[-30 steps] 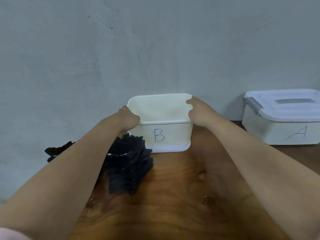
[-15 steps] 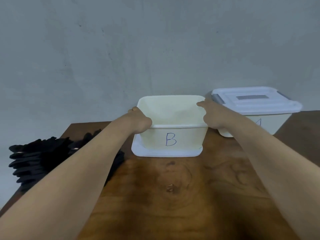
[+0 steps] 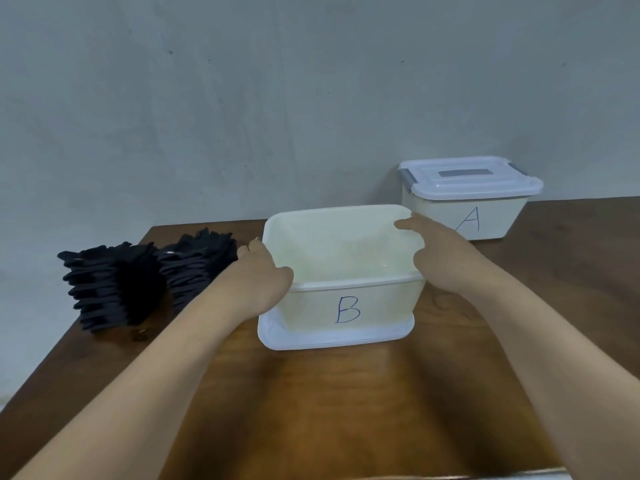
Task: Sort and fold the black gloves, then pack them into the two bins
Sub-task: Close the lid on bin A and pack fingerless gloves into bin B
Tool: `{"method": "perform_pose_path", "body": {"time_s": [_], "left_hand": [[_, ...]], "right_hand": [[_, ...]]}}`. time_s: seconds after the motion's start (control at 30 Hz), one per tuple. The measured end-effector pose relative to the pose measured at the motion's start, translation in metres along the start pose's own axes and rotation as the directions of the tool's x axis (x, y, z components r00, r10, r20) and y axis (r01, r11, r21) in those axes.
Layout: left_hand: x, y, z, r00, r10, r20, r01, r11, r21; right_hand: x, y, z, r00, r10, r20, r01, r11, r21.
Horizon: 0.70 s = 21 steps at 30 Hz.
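- Head camera looked down on a brown wooden counter point(image 3: 346, 410) set against a grey wall.
- The left hand point(image 3: 263, 278) gripped the left front corner of the open cream plastic bin marked B point(image 3: 346, 306), thumb on the front wall and fingers curled round the side, seemingly to steady or position it.
- The right hand point(image 3: 440, 258) lay against the bin's right rim, fingers nearly straight, touching rather than clasping.
- That bin stood on its own white plastic lid point(image 3: 332, 341), probably to keep the lid out of the way.
- The stack of black knitted gloves point(image 3: 138, 282) lay just left of the bin, near the counter's left edge, and none showed inside bin B.
- A second cream bin marked A point(image 3: 464, 220) stood behind to the right with its lid on, so packing appeared not yet begun.
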State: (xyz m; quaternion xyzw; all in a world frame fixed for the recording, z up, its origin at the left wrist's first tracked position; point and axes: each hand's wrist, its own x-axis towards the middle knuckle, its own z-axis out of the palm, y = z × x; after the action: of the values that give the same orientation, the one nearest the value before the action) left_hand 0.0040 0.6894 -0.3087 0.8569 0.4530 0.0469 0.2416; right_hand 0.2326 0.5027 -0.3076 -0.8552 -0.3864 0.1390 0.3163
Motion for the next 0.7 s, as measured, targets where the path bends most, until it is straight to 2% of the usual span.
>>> {"method": "perform_pose_path", "body": {"time_s": [0.1, 0.3, 0.47, 0.6, 0.7], "left_hand": [[-0.021, -0.007, -0.002, 1.000, -0.010, -0.018, 0.009, 0.998, -0.067], [-0.034, -0.026, -0.018, 1.000, -0.005, -0.020, 0.003, 0.991, -0.131], [-0.042, -0.030, -0.012, 0.999, 0.042, -0.007, -0.043, 0.993, -0.109], [-0.050, -0.031, -0.012, 0.998, 0.060, 0.015, -0.060, 0.998, -0.004], [-0.049, -0.031, -0.019, 0.997, 0.074, -0.002, -0.074, 0.997, 0.032]], "right_hand": [[-0.018, 0.001, 0.002, 0.999, 0.009, -0.053, -0.003, 0.993, 0.118], [-0.028, -0.017, 0.016, 0.999, -0.024, -0.020, 0.027, 0.991, 0.129], [-0.040, -0.020, 0.008, 1.000, 0.000, 0.018, 0.000, 1.000, -0.019], [-0.049, -0.023, -0.001, 0.999, 0.024, 0.033, -0.020, 0.993, -0.115], [-0.046, -0.031, 0.000, 1.000, -0.005, -0.013, 0.001, 0.959, -0.283]]}}
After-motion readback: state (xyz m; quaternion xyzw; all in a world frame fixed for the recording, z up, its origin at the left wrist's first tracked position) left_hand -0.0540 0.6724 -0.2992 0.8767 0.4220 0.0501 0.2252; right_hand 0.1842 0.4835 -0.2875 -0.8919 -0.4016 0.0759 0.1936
